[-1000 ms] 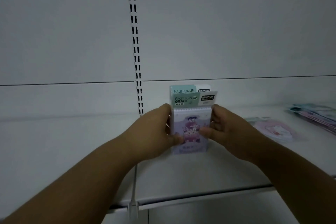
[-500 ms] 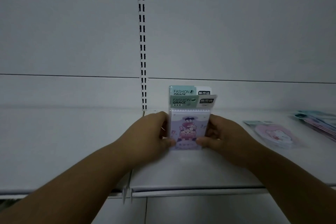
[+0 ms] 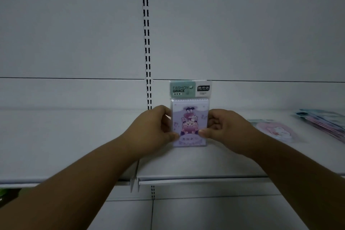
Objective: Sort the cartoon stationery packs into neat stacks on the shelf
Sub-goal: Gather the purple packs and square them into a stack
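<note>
Both forearms reach up from the bottom corners over the white metal shelf [image 3: 186, 164]. At centre frame, the left hand [image 3: 149, 129] and right hand [image 3: 225, 129] pinch the side edges of an upright purple cartoon notebook pack [image 3: 190, 123], thumbs on its front, its bottom edge at the shelf. Its green header reads "FASHION GRACE". Right of centre lies a flat pink cartoon pack [image 3: 276, 130]; at the right edge, a stack of pastel packs [image 3: 324, 123].

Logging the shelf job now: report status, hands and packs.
Left hand and right hand both grip the purple notepad pack, upright on the shelf. Pink pack lies flat to the right. Nothing blocking.
</note>
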